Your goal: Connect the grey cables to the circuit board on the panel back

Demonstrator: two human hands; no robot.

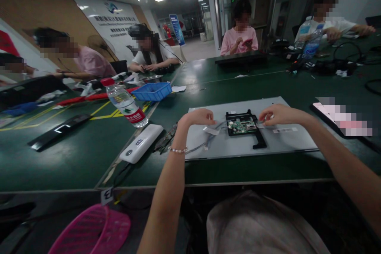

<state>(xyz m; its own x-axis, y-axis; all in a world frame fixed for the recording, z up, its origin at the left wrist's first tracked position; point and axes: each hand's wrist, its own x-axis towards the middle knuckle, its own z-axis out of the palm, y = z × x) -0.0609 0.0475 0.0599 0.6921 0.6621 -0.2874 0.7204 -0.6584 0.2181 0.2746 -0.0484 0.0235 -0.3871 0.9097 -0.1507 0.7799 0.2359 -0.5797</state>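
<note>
A flat grey panel [238, 149] lies on the table in front of me, a green circuit board [245, 127] in a black bracket [260, 141] on its middle. To the left of the board, my left hand [201, 117] is closed, fingers curled over the panel; what they hold, if anything, is hidden. Below it run grey cables [200, 147] with a clear piece of tape [212, 130] on them. My right hand [274, 114] is pinched at the bracket's right edge, near a small pale strip [260, 125]; its grip is too small to make out.
Left of the panel are a white power bank [141, 145], a water bottle [126, 105], a blue basket [153, 92] and a long black object [59, 131]. A phone [342, 121] lies at right. A pink basket [92, 232] stands below the table edge. Several people sit around.
</note>
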